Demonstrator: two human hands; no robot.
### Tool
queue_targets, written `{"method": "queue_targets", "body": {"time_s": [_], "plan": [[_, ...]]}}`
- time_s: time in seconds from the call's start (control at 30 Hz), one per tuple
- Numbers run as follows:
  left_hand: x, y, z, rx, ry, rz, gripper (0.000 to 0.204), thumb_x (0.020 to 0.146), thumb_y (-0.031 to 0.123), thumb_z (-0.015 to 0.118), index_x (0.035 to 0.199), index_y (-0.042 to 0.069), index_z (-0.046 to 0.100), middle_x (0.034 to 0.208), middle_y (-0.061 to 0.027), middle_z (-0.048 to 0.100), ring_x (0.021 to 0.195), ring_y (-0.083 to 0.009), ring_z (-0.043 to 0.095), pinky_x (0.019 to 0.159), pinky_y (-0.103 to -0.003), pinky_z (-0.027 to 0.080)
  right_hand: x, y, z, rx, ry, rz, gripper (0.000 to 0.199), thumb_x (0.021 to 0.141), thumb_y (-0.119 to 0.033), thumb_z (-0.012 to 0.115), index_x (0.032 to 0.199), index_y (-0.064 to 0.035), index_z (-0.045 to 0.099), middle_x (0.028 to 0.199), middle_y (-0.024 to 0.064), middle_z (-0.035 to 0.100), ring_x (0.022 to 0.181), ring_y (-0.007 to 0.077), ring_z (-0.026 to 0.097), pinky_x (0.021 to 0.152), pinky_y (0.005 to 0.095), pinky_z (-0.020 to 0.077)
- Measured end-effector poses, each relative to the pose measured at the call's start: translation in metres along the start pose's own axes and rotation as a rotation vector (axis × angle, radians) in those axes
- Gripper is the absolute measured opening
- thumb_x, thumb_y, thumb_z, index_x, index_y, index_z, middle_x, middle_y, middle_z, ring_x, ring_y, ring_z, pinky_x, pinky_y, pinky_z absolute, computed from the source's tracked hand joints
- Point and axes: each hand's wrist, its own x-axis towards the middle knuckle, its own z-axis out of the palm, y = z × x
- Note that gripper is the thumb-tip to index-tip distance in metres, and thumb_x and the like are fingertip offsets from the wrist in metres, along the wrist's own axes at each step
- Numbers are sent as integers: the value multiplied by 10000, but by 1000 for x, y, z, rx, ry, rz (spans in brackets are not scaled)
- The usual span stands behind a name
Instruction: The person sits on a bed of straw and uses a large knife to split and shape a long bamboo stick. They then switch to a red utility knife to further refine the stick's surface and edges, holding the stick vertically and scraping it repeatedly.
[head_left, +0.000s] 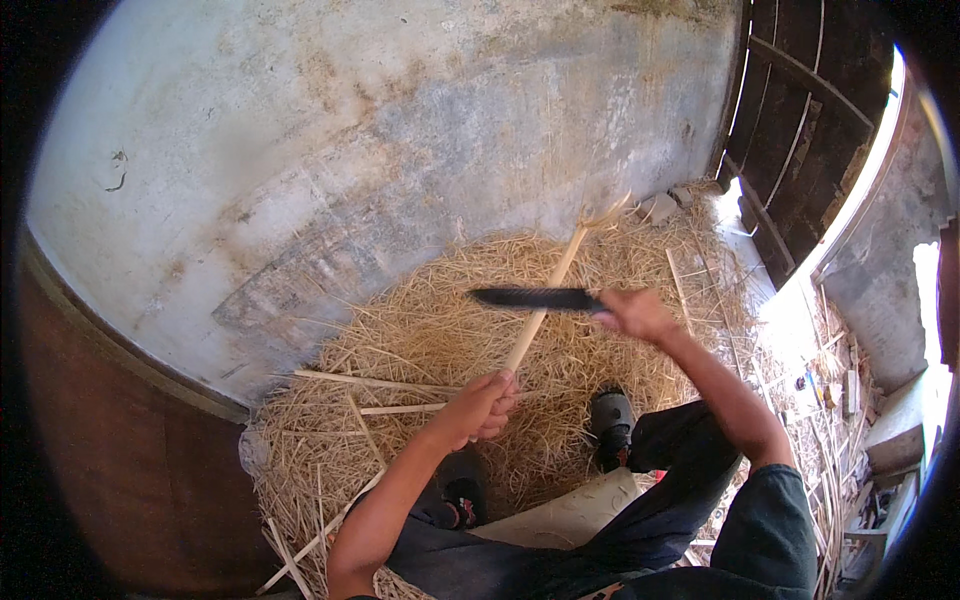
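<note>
My left hand point(484, 408) is wrapped round the lower end of a pale wooden stick point(556, 275), which slants up and away to the right. Thin shavings curl off the stick's far end. In my right hand point(636, 314) is the handle of a dark-bladed machete point(535, 298), its blade pointing left. The blade lies across the middle of the stick in this view; whether it touches the wood I cannot tell. Motion blurs the blade slightly. The machete's handle is mostly hidden by my fingers.
A thick heap of straw-like shavings point(420, 330) covers the floor, with loose strips point(375, 380) on it. Beyond rises a stained wall point(480, 130). A dark plank door point(800, 110) stands at the far right, a brown panel point(110, 430) at the left. My shoes point(611, 420) rest among the shavings.
</note>
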Motion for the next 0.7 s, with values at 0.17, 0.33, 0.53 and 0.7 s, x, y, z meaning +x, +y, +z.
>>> {"method": "queue_targets", "body": {"time_s": [0.17, 0.33, 0.53, 0.7], "plan": [[-1, -5, -14, 61, 40, -33, 347, 1147, 402, 361, 895, 178, 444, 679, 85, 324, 496, -38, 253, 411, -239, 242, -6, 50, 5, 4, 103, 341, 488, 1051, -528, 489, 1201, -68, 560, 876, 220, 714, 728, 431, 697, 610, 538, 548], [3, -4, -5, 4, 8, -10, 348, 1145, 405, 367, 889, 184, 449, 678, 88, 321, 500, -37, 262, 414, -242, 247, -3, -49, 12, 176, 43, 97, 463, 1059, -495, 488, 1191, -56, 555, 896, 233, 714, 770, 443, 702, 659, 566, 558], [-1, 1, -16, 47, 57, -40, 345, 1142, 399, 384, 885, 181, 457, 679, 90, 335, 504, -35, 272, 417, -239, 247, 8, 22, 11, 89, -35, 509, 453, 1069, -506, 455, 1207, -87, 557, 862, 221, 725, 779, 450, 706, 670, 567, 563], [0, -2, -18, 87, 57, -22, 330, 1143, 394, 380, 910, 175, 463, 681, 91, 338, 499, -34, 266, 418, -240, 248, -1, -18, 19, 85, 67, 285, 436, 1076, -465, 464, 1237, -69, 551, 830, 215, 721, 755, 424, 716, 631, 543, 551]]}}
